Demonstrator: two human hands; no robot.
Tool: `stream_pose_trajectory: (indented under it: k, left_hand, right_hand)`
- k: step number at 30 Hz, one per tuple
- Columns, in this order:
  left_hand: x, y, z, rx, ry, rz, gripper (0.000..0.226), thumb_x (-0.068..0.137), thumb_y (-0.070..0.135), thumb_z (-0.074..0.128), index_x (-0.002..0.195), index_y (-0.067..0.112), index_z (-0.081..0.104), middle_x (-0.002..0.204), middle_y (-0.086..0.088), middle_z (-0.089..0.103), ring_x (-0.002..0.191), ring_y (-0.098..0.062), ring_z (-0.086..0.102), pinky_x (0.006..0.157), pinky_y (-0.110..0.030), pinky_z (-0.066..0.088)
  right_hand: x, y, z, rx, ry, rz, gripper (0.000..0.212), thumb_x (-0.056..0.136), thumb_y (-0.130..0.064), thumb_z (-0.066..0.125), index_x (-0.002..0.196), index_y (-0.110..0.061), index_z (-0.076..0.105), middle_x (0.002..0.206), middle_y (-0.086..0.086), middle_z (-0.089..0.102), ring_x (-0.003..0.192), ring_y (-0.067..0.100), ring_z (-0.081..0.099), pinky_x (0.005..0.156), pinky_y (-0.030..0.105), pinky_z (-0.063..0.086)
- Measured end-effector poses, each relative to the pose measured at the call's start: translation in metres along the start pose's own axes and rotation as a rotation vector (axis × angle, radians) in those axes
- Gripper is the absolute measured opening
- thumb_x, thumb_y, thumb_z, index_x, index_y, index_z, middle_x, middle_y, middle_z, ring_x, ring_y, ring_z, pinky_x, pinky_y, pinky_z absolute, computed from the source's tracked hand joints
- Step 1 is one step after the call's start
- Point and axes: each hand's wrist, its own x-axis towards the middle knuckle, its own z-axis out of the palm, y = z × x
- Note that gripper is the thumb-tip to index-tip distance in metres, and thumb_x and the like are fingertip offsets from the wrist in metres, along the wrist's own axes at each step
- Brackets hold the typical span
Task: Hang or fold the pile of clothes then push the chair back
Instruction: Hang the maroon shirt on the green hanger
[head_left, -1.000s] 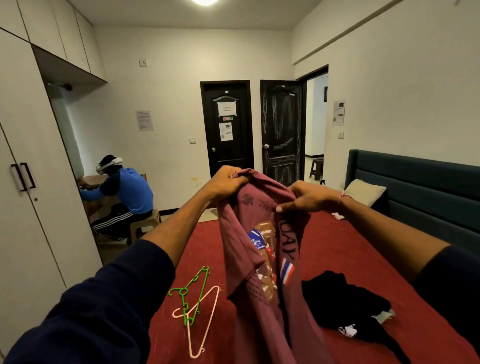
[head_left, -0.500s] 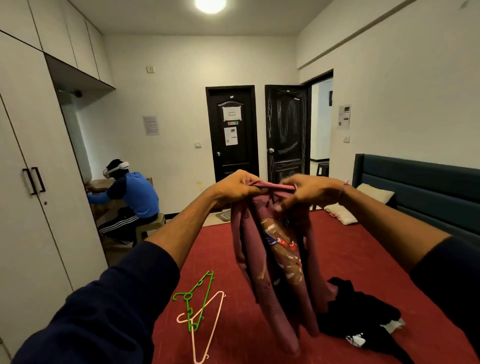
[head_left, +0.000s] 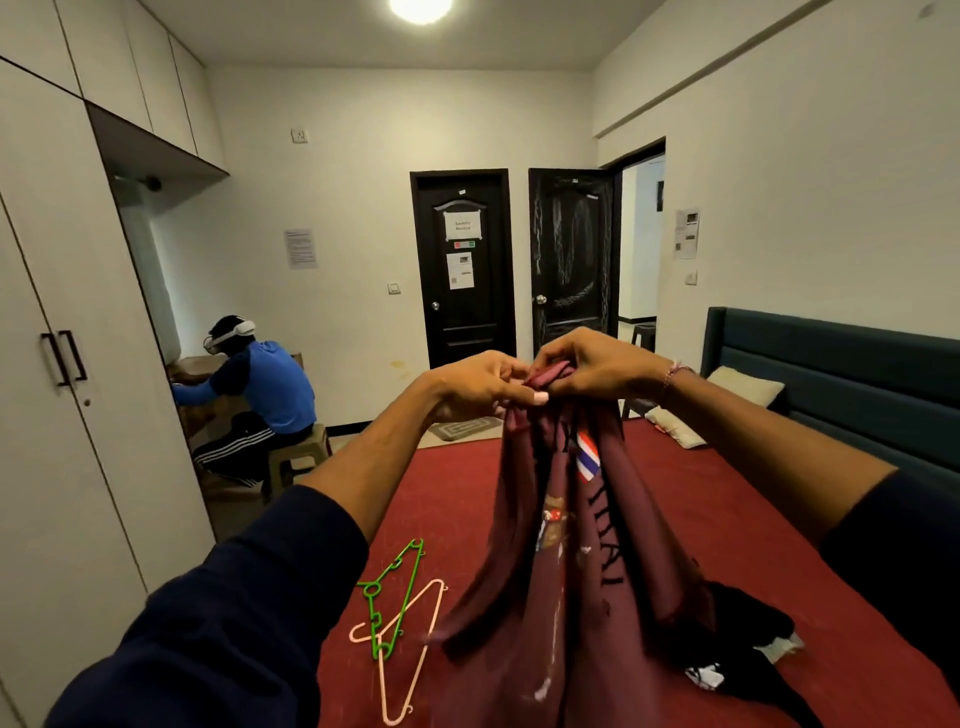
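Note:
A maroon printed shirt hangs bunched in front of me over the red bed. My left hand and my right hand meet at its top and both pinch the gathered cloth, fingers curled. A black garment lies crumpled on the bed at the lower right, partly hidden by the shirt. A green hanger and a pink hanger lie crossed on the bed at the lower left.
White wardrobe doors line the left side. A person in a blue top sits on a stool at a desk beyond. Two dark doors stand at the far wall. A dark headboard and pillows are at right.
My hands have come together at the top of the shirt. The shirt has gone from spread open to gathered in a narrow hanging bunch, raised higher.

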Motion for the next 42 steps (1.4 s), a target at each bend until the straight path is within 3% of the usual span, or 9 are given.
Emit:
stream_pose_trajectory:
  k: [6, 11, 14, 19, 25, 29, 32, 35, 42]
  left_hand:
    - [-0.006, -0.01, -0.009, -0.004, -0.036, -0.033, 0.017, 0.097, 0.01, 0.059, 0.1, 0.009, 0.075, 0.091, -0.018, 0.071, 0.081, -0.024, 0.067, 0.079, -0.032, 0.058]
    - [-0.014, -0.023, -0.013, -0.044, -0.002, -0.063, 0.039, 0.088, 0.018, 0.067, 0.118, -0.006, 0.065, 0.105, -0.024, 0.061, 0.093, -0.034, 0.054, 0.091, -0.044, 0.047]
    - [-0.02, -0.034, -0.026, -0.047, 0.023, -0.086, 0.021, 0.084, 0.02, 0.073, 0.094, 0.002, 0.071, 0.094, -0.016, 0.059, 0.086, -0.028, 0.05, 0.082, -0.038, 0.039]
    - [-0.019, -0.02, -0.011, -0.137, -0.031, -0.058, 0.018, 0.091, 0.007, 0.064, 0.077, 0.013, 0.053, 0.059, 0.001, 0.044, 0.053, -0.009, 0.038, 0.054, -0.021, 0.034]
    - [-0.016, 0.002, 0.002, -0.119, -0.011, 0.025, 0.01, 0.099, 0.016, 0.06, 0.103, 0.007, 0.063, 0.082, -0.002, 0.059, 0.065, -0.007, 0.051, 0.058, -0.019, 0.042]
    - [-0.022, -0.01, -0.012, -0.149, 0.039, 0.008, 0.014, 0.094, 0.015, 0.064, 0.083, 0.01, 0.056, 0.066, 0.0, 0.043, 0.06, -0.011, 0.037, 0.061, -0.025, 0.03]
    - [-0.027, -0.017, -0.019, -0.177, 0.065, -0.005, 0.014, 0.093, 0.011, 0.062, 0.08, 0.011, 0.059, 0.077, -0.009, 0.054, 0.071, -0.02, 0.049, 0.068, -0.027, 0.043]
    - [-0.031, -0.007, -0.012, -0.26, 0.03, 0.014, 0.027, 0.097, 0.014, 0.063, 0.119, 0.0, 0.065, 0.115, -0.017, 0.07, 0.103, -0.03, 0.068, 0.09, -0.035, 0.055]
    - [-0.03, 0.024, -0.008, -0.254, 0.3, 0.171, 0.013, 0.097, 0.021, 0.065, 0.093, 0.008, 0.064, 0.069, -0.002, 0.059, 0.057, -0.01, 0.051, 0.059, -0.024, 0.048]
  right_hand:
    - [-0.016, -0.007, -0.013, 0.044, -0.254, 0.161, 0.055, 0.072, -0.033, 0.089, 0.123, -0.033, 0.068, 0.11, -0.003, 0.075, 0.098, 0.016, 0.073, 0.085, 0.032, 0.06]
    - [-0.02, -0.016, -0.032, -0.282, -0.248, 0.215, 0.035, 0.075, -0.048, 0.083, 0.09, -0.019, 0.072, 0.085, 0.001, 0.074, 0.074, 0.011, 0.067, 0.064, 0.025, 0.053]
    - [-0.028, -0.014, -0.042, -0.181, -0.225, 0.195, 0.021, 0.081, -0.036, 0.082, 0.079, -0.018, 0.072, 0.071, -0.003, 0.066, 0.065, 0.008, 0.059, 0.058, 0.021, 0.045]
    - [-0.016, -0.027, -0.031, -0.13, -0.054, 0.044, 0.004, 0.087, -0.005, 0.073, 0.089, -0.008, 0.072, 0.08, 0.005, 0.068, 0.068, 0.008, 0.06, 0.067, 0.026, 0.051]
    - [-0.004, -0.034, -0.016, -0.236, 0.149, -0.013, 0.02, 0.082, -0.012, 0.078, 0.1, -0.021, 0.072, 0.095, -0.002, 0.072, 0.086, 0.013, 0.068, 0.075, 0.028, 0.06]
    - [-0.01, -0.016, -0.024, -0.314, 0.23, 0.035, 0.025, 0.082, -0.003, 0.071, 0.101, -0.02, 0.073, 0.098, 0.003, 0.074, 0.092, 0.018, 0.07, 0.083, 0.038, 0.06]
    - [-0.012, -0.011, -0.025, -0.186, 0.398, 0.039, 0.027, 0.087, 0.001, 0.061, 0.103, -0.015, 0.076, 0.097, 0.003, 0.075, 0.09, 0.015, 0.07, 0.084, 0.039, 0.06]
    - [-0.007, -0.025, -0.017, -0.067, 0.44, -0.005, 0.025, 0.091, 0.001, 0.062, 0.103, -0.017, 0.074, 0.096, 0.002, 0.074, 0.085, 0.014, 0.071, 0.074, 0.027, 0.061]
    - [0.013, -0.051, -0.003, -0.046, 0.559, -0.092, 0.018, 0.081, -0.027, 0.082, 0.09, -0.014, 0.073, 0.082, -0.004, 0.072, 0.075, 0.008, 0.07, 0.068, 0.021, 0.058]
